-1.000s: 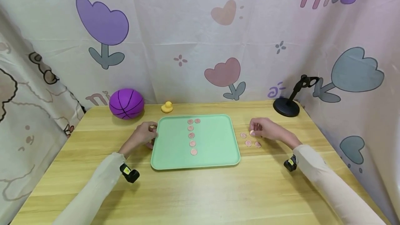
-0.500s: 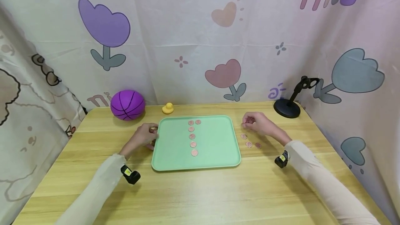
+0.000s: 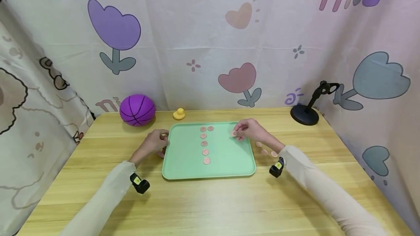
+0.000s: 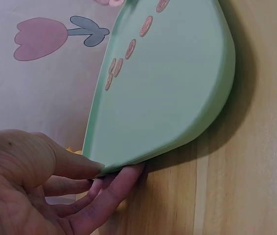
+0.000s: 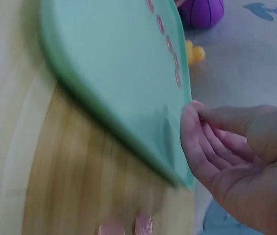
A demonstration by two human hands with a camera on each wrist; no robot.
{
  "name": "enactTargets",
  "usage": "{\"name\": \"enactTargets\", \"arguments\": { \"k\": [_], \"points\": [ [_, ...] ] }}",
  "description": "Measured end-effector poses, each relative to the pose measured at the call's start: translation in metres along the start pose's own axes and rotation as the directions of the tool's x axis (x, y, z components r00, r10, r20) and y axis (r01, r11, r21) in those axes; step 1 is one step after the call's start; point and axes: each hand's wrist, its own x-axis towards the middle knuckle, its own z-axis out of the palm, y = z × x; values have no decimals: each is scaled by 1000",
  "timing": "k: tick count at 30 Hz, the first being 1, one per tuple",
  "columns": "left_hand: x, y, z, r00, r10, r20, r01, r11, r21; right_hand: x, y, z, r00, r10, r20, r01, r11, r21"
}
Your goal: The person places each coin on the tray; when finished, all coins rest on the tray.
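Observation:
A light green tray (image 3: 229, 156) lies on the wooden table. Several copper-coloured coins (image 3: 205, 152) form a column on it, with one more coin (image 3: 210, 128) beside the top one. My left hand (image 3: 155, 142) grips the tray's left edge; in the left wrist view the thumb (image 4: 75, 164) is on the rim and the fingers are below it. Over the tray's upper right part, my right hand (image 3: 251, 129) pinches a coin (image 3: 233, 133) between thumb and fingertips. Loose coins (image 3: 264, 152) lie on the table right of the tray, partly behind the right wrist.
Behind the tray stand a yellow rubber duck (image 3: 179, 114) and a purple ball (image 3: 137, 110). A black stand (image 3: 305, 114) is at the back right. A patterned cloth (image 3: 170, 28) hangs along the table's back edge.
My right hand has picked a coin up from the loose group on the table and moved left with it, over the tray. The left hand keeps its grip on the tray edge.

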Motion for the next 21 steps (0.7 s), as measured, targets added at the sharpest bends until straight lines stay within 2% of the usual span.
{"name": "enactTargets", "arguments": {
  "k": [5, 14, 21],
  "points": [
    [1, 0, 0, 1000, -1, -5, 1, 1000, 4, 13, -8, 21, 997, 61, -38, -59, 997, 59],
    [3, 0, -1, 1000, 2, -5, -2, 1000, 4, 35, -18, 52, 986, 164, -40, -157, 978, 135],
    [2, -1, 0, 1000, -15, -3, 15, 1000, 16, 46, -21, 65, 982, 184, -41, -177, 974, 142]
  ]
}}
